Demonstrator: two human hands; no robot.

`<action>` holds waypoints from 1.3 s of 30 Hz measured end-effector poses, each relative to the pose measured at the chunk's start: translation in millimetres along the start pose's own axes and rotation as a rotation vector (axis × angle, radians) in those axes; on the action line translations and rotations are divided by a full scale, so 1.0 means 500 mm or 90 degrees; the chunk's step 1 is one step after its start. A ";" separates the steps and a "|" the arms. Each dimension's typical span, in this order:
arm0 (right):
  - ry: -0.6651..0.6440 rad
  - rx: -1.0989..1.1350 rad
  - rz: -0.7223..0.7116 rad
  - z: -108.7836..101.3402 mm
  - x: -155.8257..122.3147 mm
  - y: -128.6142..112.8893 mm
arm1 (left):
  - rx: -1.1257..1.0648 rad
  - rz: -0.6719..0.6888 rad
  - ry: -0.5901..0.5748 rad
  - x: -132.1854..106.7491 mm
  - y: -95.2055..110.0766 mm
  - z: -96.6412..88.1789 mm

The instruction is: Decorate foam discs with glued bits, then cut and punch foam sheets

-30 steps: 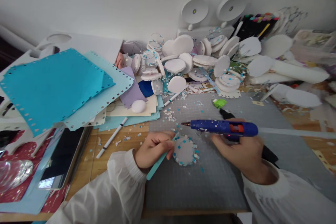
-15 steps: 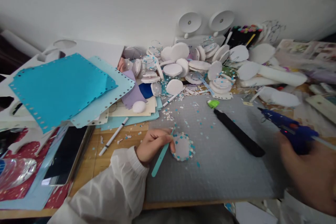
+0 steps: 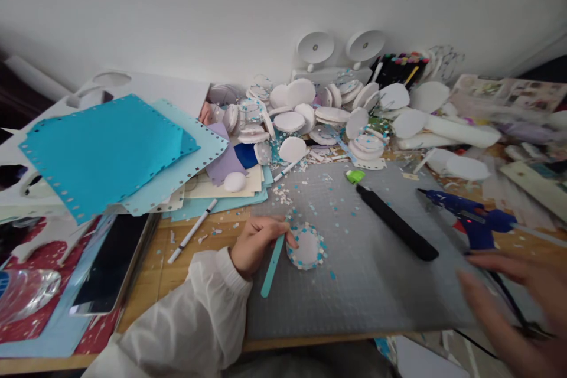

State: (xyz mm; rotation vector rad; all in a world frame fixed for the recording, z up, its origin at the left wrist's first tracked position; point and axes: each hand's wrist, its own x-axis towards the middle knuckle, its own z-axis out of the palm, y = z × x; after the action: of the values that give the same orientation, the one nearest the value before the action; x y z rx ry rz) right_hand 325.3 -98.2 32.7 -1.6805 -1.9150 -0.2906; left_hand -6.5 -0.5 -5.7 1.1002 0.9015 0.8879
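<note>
My left hand [image 3: 257,243] is closed round a thin teal stick [image 3: 271,263], its thumb touching a small white disc [image 3: 306,246] rimmed with blue and white bits on the grey cutting mat [image 3: 354,289]. A blue hot glue gun [image 3: 469,215] stands on the mat's right side, nozzle pointing left. My right hand [image 3: 518,301] hovers just in front of it, blurred, with its fingers stretched out and nothing in them.
A black stick-shaped tool [image 3: 396,223] and a green bit [image 3: 355,176] lie on the mat. White foam discs [image 3: 319,112] are heaped at the back. Blue punched paper sheets [image 3: 106,150] cover the left, with a phone [image 3: 110,266] and a pen [image 3: 192,230] below them.
My right hand carried the glue gun from over the disc to the mat's right side, set it down and let go. My left hand stayed at the disc.
</note>
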 end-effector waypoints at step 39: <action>-0.229 0.979 0.147 0.183 0.108 -0.198 | 0.364 0.346 -0.157 0.017 0.005 -0.014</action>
State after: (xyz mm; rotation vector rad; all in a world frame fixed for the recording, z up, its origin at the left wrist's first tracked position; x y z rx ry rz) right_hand 202.6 -24.3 7.5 -0.7985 -1.3282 1.3117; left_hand -10.1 10.4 -5.8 1.9672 0.6679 0.9225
